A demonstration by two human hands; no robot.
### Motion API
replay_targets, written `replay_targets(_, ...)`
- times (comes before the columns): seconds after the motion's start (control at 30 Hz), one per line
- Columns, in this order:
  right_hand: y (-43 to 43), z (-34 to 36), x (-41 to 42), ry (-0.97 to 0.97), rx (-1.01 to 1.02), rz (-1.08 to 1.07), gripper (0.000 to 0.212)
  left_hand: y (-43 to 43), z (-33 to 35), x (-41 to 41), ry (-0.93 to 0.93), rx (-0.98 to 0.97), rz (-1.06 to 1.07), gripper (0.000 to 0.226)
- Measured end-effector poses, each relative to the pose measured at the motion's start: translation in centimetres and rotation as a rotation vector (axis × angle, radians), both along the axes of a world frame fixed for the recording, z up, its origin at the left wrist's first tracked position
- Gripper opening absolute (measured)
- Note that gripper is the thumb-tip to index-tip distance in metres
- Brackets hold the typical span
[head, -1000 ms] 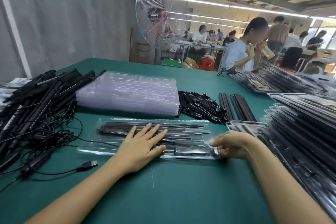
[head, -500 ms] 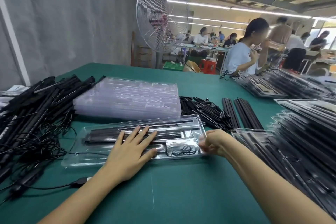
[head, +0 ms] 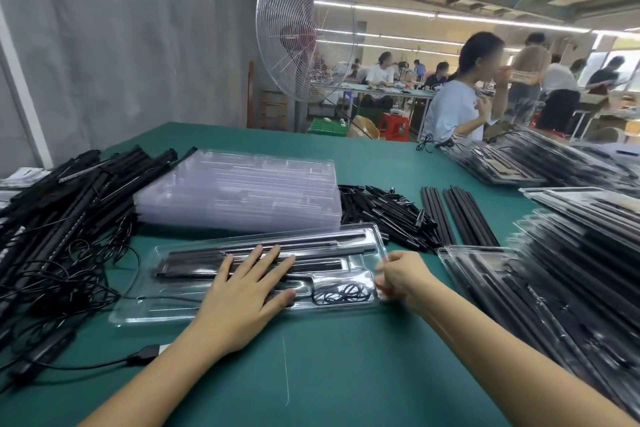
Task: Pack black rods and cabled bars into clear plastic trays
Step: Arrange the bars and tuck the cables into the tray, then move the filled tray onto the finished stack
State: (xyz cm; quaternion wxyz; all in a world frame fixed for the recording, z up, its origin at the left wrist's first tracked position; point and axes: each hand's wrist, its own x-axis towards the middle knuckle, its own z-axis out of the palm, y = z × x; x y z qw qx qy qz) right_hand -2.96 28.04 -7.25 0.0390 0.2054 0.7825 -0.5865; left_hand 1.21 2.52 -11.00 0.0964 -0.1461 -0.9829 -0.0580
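So on my feed the clear tray [head: 138,308] sits dead centre on the green surface [head: 329,374], long side running 9 to 3. It's got black rods [head: 311,248] in its long slots and a coiled cable [head: 341,295] in the pocket at its 4 o'clock corner. Left hand [head: 242,291] lies flat on top of the tray, fingers straight and spread, pressing down and holding nothing. Right hand [head: 403,276] is at the tray's 3 o'clock end, fingers curled in and pinching the rim there, though it's a bit blurry.

Around the tray:
- 12 o'clock: stack of empty trays [head: 242,191].
- 9 o'clock: tangled pile of cabled bars [head: 62,218].
- 1 o'clock: heap of short black pieces [head: 381,215].
- 2 o'clock: loose rods [head: 453,215].
- 3 o'clock: filled trays [head: 571,281], stacked up.
- 7 o'clock: a USB plug [head: 147,354].
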Motion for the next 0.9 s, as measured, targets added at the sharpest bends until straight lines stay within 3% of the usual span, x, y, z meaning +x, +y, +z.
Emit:
replay_targets(0.13, 0.5, 0.2, 0.3, -0.003, 0.000, 0.046, 0.016, 0.0, 0.0, 0.0, 0.009, -0.007, 0.006, 0.056)
replay_targets(0.23, 1.3, 0.8, 0.6, -0.057, 0.010, 0.179, 0.029, 0.0, 0.1, 0.0, 0.002, -0.003, 0.002, 0.055)
replay_targets(0.37, 1.9, 2.2, 1.1, -0.142, 0.240, 0.473, 0.011, 0.0, 0.2, 0.1, -0.001, 0.011, -0.011, 0.054)
replay_targets(0.5, 2.8, 3.2, 1.2, -0.232, 0.018, 0.605, 0.013, -0.2, 0.5, 0.2, 0.000, 0.025, -0.021, 0.051)
replay_targets(0.7, 3.8, 3.0, 1.4, -0.276, -0.164, 0.598, 0.011, -0.3, 0.6, 0.3, 0.009, 0.052, -0.029, 0.049)
replay_targets(0.9, 2.6, 2.1, 1.3, -0.226, -0.171, 0.324, 0.012, -0.1, 0.6, 0.2, 0.016, 0.033, -0.014, 0.051)
